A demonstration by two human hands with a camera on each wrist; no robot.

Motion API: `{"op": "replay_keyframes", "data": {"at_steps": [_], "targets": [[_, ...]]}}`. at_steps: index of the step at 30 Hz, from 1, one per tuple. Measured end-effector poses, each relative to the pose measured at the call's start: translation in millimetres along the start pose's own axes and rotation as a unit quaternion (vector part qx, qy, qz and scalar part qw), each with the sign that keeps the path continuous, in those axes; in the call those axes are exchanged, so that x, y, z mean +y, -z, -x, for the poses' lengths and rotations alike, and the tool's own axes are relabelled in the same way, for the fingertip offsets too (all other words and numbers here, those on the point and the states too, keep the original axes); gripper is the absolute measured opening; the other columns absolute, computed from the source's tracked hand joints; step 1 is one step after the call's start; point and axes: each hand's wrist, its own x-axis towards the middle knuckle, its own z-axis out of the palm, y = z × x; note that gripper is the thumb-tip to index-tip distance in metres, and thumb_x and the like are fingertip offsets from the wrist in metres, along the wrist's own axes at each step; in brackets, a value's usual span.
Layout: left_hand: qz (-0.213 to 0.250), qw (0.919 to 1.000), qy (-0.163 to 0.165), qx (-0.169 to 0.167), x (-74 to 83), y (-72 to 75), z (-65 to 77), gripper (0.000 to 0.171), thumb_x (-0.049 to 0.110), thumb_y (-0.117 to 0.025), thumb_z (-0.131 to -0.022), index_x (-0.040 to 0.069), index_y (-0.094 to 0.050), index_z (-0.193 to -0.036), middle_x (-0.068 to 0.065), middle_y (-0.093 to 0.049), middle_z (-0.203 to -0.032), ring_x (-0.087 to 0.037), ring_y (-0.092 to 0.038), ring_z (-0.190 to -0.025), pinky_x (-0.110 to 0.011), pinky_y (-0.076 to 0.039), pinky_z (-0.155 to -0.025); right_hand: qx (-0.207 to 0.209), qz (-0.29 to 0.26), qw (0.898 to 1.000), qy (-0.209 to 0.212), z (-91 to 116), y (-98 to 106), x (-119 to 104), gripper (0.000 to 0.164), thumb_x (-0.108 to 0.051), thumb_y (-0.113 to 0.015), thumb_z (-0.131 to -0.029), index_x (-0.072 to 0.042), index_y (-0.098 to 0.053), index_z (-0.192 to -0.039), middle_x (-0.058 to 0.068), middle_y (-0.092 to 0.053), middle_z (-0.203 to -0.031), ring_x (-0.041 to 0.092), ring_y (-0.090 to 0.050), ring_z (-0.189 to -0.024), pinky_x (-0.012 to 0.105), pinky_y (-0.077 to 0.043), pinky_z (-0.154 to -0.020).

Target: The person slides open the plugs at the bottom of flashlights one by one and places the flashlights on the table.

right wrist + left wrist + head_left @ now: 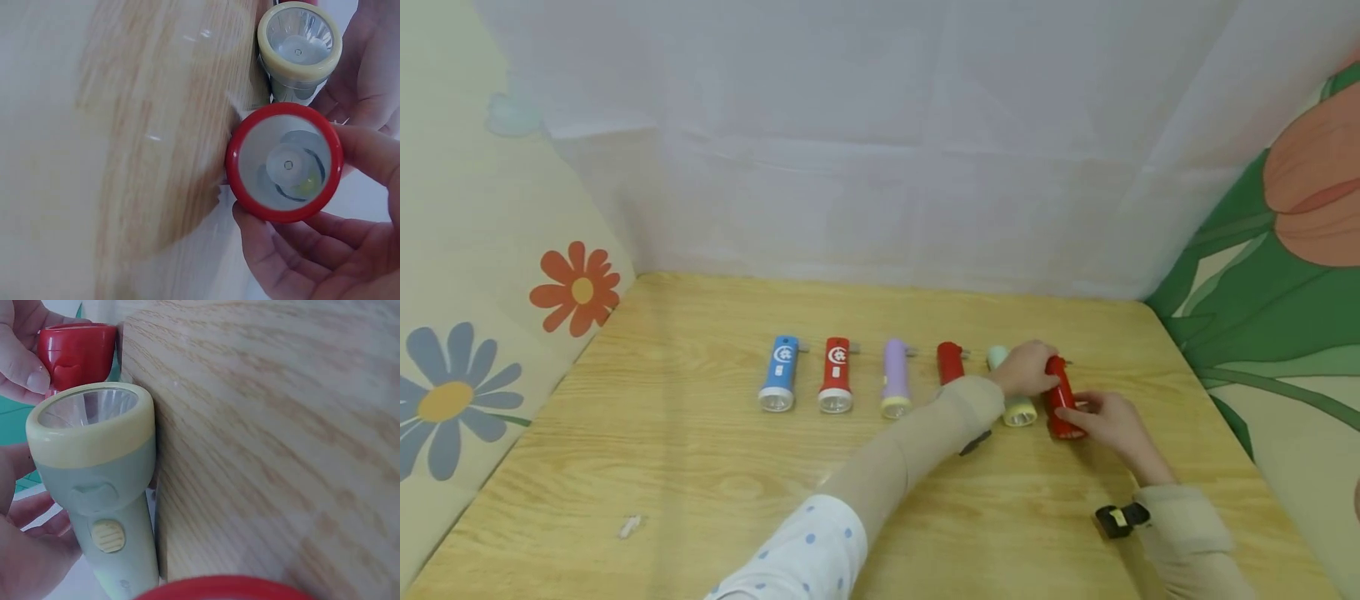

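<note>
At the right end of a row of flashlights lies a red flashlight (1062, 398), its lens end toward me. My right hand (1112, 425) holds it near the head between thumb and fingers; the right wrist view shows those fingers around its red rim (234, 165). Reaching across from the left, my left hand (1028, 368) grips the tail end of the same flashlight, its fingertips partly hidden. Under the left wrist lies a mint flashlight with a cream rim (90, 447), partly covered in the head view. Left of it, a darker red flashlight (950, 360) is half hidden by the left forearm.
Farther left on the wooden table (715, 467) lie a lilac flashlight (896, 371), a red-and-white one (837, 375) and a blue-and-white one (781, 373). A small white piece (629, 526) lies near the front left. A white cloth (880, 167) hangs behind the table.
</note>
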Motion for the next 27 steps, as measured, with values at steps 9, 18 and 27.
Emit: {"op": "replay_keyframes", "data": {"at_steps": [9, 18, 27], "targets": [[-0.040, 0.9988, -0.021, -0.018, -3.2, -4.8, -4.5, 0.019, 0.025, -0.060, -0.087, 0.012, -0.061, -0.101, 0.005, -0.057, -0.087, -0.005, -0.051, -0.081, -0.013, -0.041, -0.068, -0.005, -0.001, 1.000, -0.011, -1, -1, -1, 0.050, -0.026, -0.061, -0.086, 0.019, -0.052, -0.106, 0.028, -0.062, -0.090, 0.031, -0.059, -0.079, 0.032, -0.047, -0.060], [-0.075, 0.9962, -0.023, -0.037, 0.1, -3.8, -2.3, 0.014, 0.022, -0.054, -0.090, 0.013, -0.061, -0.098, 0.004, -0.060, -0.088, -0.006, -0.053, -0.080, -0.015, -0.042, -0.068, 0.000, 0.005, 1.000, -0.015, -1, -1, -3, 0.050, -0.026, -0.059, -0.087, 0.019, -0.052, -0.107, 0.030, -0.061, -0.092, 0.034, -0.059, -0.081, 0.034, -0.047, -0.062], [-0.090, 0.9936, -0.048, -0.048, 3.2, 6.7, 6.7, 0.042, 0.019, -0.049, -0.092, 0.011, -0.045, -0.134, -0.003, -0.048, -0.131, -0.011, -0.045, -0.117, -0.015, -0.034, -0.095, 0.025, 0.015, 1.000, -0.001, -1, -5, 3, 0.048, -0.028, -0.058, -0.088, 0.018, -0.055, -0.103, 0.028, -0.062, -0.089, 0.036, -0.059, -0.079, 0.039, -0.048, -0.065]]}}
